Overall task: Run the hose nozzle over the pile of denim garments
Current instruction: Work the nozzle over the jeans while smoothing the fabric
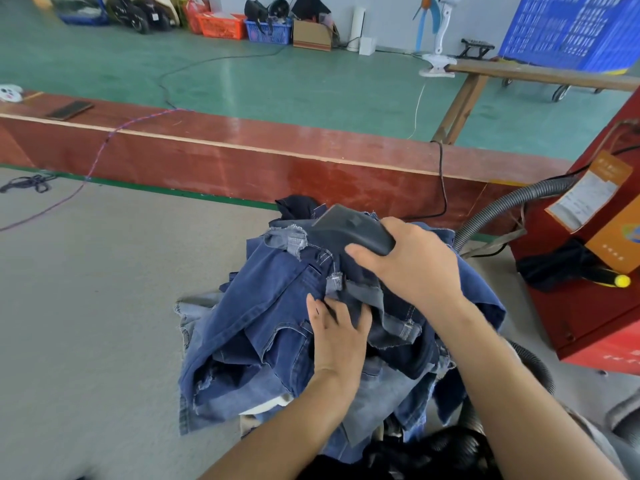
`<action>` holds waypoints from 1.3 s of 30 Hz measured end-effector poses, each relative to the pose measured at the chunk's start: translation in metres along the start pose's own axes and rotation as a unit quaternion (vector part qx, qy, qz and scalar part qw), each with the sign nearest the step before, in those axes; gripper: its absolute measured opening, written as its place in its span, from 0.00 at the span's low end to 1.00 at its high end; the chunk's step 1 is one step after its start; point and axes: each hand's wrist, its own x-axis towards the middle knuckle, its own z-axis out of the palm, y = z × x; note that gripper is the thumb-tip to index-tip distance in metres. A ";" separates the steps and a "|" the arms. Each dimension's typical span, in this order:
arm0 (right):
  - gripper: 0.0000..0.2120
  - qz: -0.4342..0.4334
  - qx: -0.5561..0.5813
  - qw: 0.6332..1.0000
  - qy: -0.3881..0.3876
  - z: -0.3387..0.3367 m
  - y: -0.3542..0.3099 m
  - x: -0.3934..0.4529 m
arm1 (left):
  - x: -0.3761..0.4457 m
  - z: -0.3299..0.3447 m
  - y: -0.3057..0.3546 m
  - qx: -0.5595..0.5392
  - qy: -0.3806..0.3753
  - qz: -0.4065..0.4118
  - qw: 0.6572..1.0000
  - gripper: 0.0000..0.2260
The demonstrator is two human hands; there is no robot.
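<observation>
Where denim pile [277, 323] heaps: right hand [415, 268] gripping dark flat nozzle [353, 230], left hand [341, 337] flat, pressing.

Both forearms bare, no sleeves, watch or gloves visible. Left hand [341, 336] & right hand [414, 263] bare too, no rings seen. Near right elbow, bottom-right corner, a bit of grey fabric [602, 441], prob. clothing; can't tell more.
</observation>
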 end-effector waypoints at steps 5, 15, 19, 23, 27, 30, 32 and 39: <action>0.18 0.028 -0.045 0.993 -0.102 -0.004 0.020 -0.005 | -0.004 -0.007 -0.014 -0.252 0.109 -0.072 0.959 0.26; 0.17 0.097 -0.151 0.969 -0.172 -0.023 0.057 -0.014 | 0.023 -0.027 -0.046 -0.403 0.140 -0.120 0.896 0.12; 0.17 0.122 -0.148 0.965 -0.177 -0.029 0.063 -0.015 | 0.022 -0.026 -0.058 -0.452 0.209 -0.100 0.861 0.08; 0.17 0.124 -0.141 0.957 -0.220 -0.028 0.062 -0.014 | 0.015 -0.015 -0.053 -0.314 0.089 -0.094 0.940 0.14; 0.18 0.129 -0.127 0.961 -0.210 -0.027 0.069 -0.015 | 0.008 -0.020 -0.031 -0.316 0.142 0.010 0.938 0.14; 0.18 0.151 -0.074 0.961 -0.221 -0.027 0.072 -0.014 | 0.006 -0.010 -0.011 -0.242 0.047 0.070 0.967 0.27; 0.18 0.164 -0.046 0.961 -0.218 -0.031 0.076 -0.015 | 0.006 -0.005 -0.004 -0.190 -0.005 0.059 0.980 0.36; 0.19 0.183 -0.043 0.971 -0.146 -0.059 0.084 -0.025 | 0.007 -0.002 0.011 -0.139 -0.058 0.052 0.987 0.42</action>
